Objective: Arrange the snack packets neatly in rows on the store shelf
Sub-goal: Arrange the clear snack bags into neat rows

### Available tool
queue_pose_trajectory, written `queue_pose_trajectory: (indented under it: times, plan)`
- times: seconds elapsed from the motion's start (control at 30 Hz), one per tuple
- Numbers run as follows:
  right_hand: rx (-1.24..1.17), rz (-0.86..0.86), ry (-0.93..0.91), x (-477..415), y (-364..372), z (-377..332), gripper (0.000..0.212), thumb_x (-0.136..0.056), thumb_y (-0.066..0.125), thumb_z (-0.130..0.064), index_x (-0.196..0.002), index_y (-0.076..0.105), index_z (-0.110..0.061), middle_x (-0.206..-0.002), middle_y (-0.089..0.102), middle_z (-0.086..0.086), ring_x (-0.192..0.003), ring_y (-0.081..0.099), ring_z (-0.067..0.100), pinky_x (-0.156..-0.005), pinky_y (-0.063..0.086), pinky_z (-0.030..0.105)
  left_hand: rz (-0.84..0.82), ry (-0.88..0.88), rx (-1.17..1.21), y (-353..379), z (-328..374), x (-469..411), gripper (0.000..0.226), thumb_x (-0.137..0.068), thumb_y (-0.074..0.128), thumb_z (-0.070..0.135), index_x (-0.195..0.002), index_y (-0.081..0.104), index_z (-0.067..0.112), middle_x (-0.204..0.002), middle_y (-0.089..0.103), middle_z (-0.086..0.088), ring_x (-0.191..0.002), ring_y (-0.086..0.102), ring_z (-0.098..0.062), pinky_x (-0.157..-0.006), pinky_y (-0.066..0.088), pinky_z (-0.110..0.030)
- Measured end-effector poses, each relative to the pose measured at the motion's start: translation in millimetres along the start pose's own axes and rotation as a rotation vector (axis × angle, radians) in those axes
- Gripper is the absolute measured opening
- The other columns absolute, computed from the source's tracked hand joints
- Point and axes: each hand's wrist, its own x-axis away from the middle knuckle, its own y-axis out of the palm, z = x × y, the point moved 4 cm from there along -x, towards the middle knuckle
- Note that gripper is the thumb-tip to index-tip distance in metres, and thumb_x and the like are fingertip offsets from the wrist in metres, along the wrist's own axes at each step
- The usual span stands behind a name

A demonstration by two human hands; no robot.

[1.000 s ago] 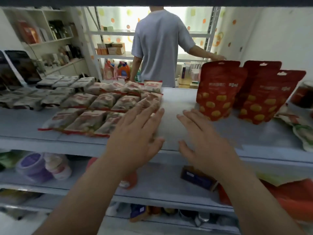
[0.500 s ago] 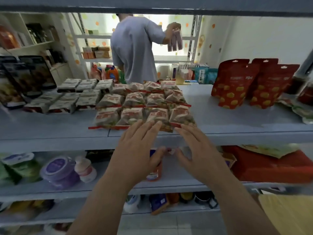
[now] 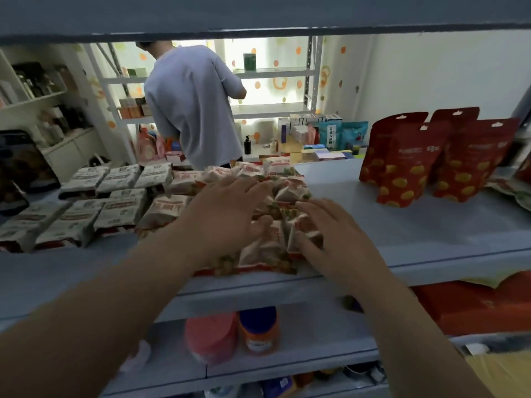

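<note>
From my head camera I look down at both my hands, laid on the cluster of red-and-white snack packets [image 3: 287,191] in the middle of the grey shelf [image 3: 402,225]. My left hand [image 3: 230,208] rests palm-down on the packets towards the back of the cluster, fingers straight and spread, thumb out to the side; it grips nothing. My right hand [image 3: 336,234] lies flat on the packets at the right edge of the cluster, fingers also spread and nearly straight, thumb touching a front packet, closed round nothing. The packets under my hands are crumpled and overlapping, and the frontmost one reaches the shelf's front lip. Just to their left, pale grey-and-white packets [image 3: 115,196] lie in flat rows. Well to the right, red pouches with yellow spots [image 3: 416,162] stand upright on the same shelf. On the shelf below stand a pink jar [image 3: 211,337] and, just beside it, an orange jar with a blue lid [image 3: 258,331]; a red box [image 3: 474,305] sits further right. Beyond the shelf, a person in a grey T-shirt [image 3: 195,104] stands with their back to me at another rack.
</note>
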Motion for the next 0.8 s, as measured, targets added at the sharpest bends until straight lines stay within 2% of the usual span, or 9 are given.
queue_pose_trajectory:
  times: [0.1,0.2,0.3,0.37,0.5,0.63,0.8]
  plan:
    - [0.029,-0.090,0.037,-33.0,6.5,3.1,0.053,-0.097,0.046,-0.050,-0.147,0.036,-0.034,-0.155,0.030,-0.004,-0.144,0.023,0.018,-0.115,0.026,0.037,-0.078,0.009,0.066,14.6,-21.4,-40.7,0.054,-0.092,0.041,0.054,-0.141,0.041,0.032,-0.140,0.054,0.001,-0.123,0.053,-0.023,-0.094,0.050,-0.048]
    - [0.034,-0.180,0.066,-63.1,17.8,5.3,0.046,-0.097,0.044,-0.052,-0.140,0.040,-0.038,-0.153,0.033,-0.001,-0.144,0.023,0.025,-0.116,0.029,0.047,-0.135,0.058,0.142,34.5,-40.6,-80.6,0.045,-0.093,0.046,0.051,-0.132,0.050,0.030,-0.128,0.061,0.002,-0.107,0.060,-0.018,-0.085,0.055,-0.041]
    - [0.097,-0.267,0.115,-83.5,38.1,9.3,0.056,-0.097,0.037,-0.055,-0.150,0.029,-0.037,-0.160,0.023,0.003,-0.147,0.016,0.033,-0.117,0.025,0.053,-0.162,0.082,0.189,50.8,-53.9,-119.2,0.048,-0.096,0.047,0.048,-0.139,0.048,0.026,-0.136,0.057,0.001,-0.115,0.058,-0.019,-0.094,0.050,-0.035]
    - [0.149,-0.315,0.160,-93.0,48.6,11.1,0.055,-0.099,0.032,-0.053,-0.152,0.022,-0.040,-0.164,0.015,0.002,-0.149,0.011,0.034,-0.117,0.021,0.056,-0.202,0.083,0.209,67.4,-65.9,-146.1,0.051,-0.096,0.049,0.049,-0.143,0.044,0.028,-0.142,0.052,0.001,-0.122,0.054,-0.021,-0.098,0.048,-0.037]
    - [0.172,-0.388,0.266,-98.3,52.3,9.3,0.054,-0.101,0.028,-0.050,-0.154,0.016,-0.043,-0.165,0.007,-0.002,-0.150,0.009,0.030,-0.119,0.018,0.053,-0.261,0.091,0.210,95.6,-82.8,-186.5,0.054,-0.096,0.046,0.044,-0.147,0.035,0.036,-0.151,0.042,-0.004,-0.132,0.046,-0.026,-0.103,0.045,-0.046]
    - [0.227,-0.388,0.322,-95.7,50.6,6.0,0.052,-0.102,0.025,-0.050,-0.153,0.015,-0.045,-0.165,0.007,-0.005,-0.150,0.012,0.023,-0.119,0.019,0.049,-0.338,0.189,0.220,109.6,-81.4,-212.5,0.048,-0.100,0.045,0.031,-0.148,0.039,0.034,-0.152,0.041,-0.001,-0.133,0.044,-0.023,-0.109,0.038,-0.039]
    - [0.263,-0.381,0.340,-94.7,51.0,6.5,0.051,-0.102,0.022,-0.051,-0.153,0.017,-0.046,-0.165,0.008,-0.005,-0.149,0.016,0.024,-0.117,0.021,0.052,-0.382,0.230,0.201,121.0,-76.8,-229.2,0.046,-0.101,0.042,0.019,-0.144,0.046,0.034,-0.145,0.049,-0.004,-0.126,0.048,-0.024,-0.101,0.039,-0.035]
